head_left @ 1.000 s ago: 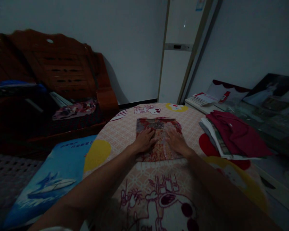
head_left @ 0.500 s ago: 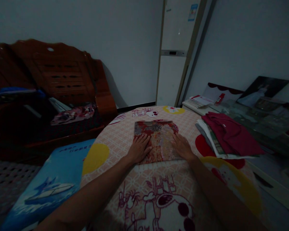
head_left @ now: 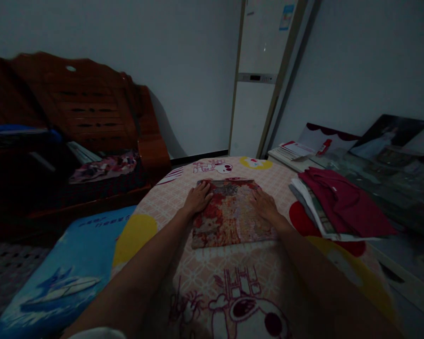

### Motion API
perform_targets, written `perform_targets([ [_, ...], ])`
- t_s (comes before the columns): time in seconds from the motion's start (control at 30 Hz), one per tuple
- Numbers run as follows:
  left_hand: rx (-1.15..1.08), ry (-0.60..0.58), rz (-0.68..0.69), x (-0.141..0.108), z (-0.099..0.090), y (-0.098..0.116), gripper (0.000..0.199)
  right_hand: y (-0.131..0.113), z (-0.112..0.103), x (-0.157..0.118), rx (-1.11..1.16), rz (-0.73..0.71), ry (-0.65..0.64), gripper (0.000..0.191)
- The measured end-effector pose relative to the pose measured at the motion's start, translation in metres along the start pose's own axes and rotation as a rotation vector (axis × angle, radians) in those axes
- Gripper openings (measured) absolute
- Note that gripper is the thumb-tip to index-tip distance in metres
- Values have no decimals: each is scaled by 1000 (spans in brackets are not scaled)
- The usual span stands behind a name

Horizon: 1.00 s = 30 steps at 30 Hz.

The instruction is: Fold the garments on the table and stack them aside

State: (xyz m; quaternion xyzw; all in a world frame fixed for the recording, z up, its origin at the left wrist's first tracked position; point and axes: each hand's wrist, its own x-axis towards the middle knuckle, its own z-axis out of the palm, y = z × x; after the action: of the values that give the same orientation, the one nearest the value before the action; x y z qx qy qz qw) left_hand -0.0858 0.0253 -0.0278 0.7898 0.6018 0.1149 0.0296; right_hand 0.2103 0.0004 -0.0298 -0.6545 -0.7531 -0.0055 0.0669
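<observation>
A folded piece of patterned cloth [head_left: 229, 216], red, orange and grey, lies flat as a rectangle in front of me. It rests on a pink patterned cover [head_left: 198, 263] with cartoon figures. My left hand [head_left: 198, 197] lies on the upper left part of the folded cloth, fingers stretched out. On its right side rests my right hand [head_left: 264, 203], also flat with the fingers extended. Neither hand grips anything.
To the right is a stack of folded clothes, a dark red garment [head_left: 342, 202] on top. Behind it stands a glass-topped cabinet [head_left: 367, 165]. At left are a wooden chair [head_left: 92, 103] and a blue printed mat [head_left: 70, 268]. A tall white unit [head_left: 252, 113] stands at the back.
My left hand has slid up and left toward the far left corner of the folded cloth. My right hand has stayed on the right side. The camera view has shifted slightly.
</observation>
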Motion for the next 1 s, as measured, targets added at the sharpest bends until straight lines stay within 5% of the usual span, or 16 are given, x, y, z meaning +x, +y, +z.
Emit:
perform_targets([
  [0.2,-61,150,-71,31,2,-11,45,-1,3,41,45,6,29,47],
  [0.47,-31,149,-217,56,-4,-23,34,-3,12,80,24,5,177,41],
  [0.8,-22,52,-212,63,-7,-30,34,-7,-3,109,10,-81,-31,41],
  [1.0,-159,110,-185,64,-1,-36,23,-5,-7,113,39,-66,-9,36],
])
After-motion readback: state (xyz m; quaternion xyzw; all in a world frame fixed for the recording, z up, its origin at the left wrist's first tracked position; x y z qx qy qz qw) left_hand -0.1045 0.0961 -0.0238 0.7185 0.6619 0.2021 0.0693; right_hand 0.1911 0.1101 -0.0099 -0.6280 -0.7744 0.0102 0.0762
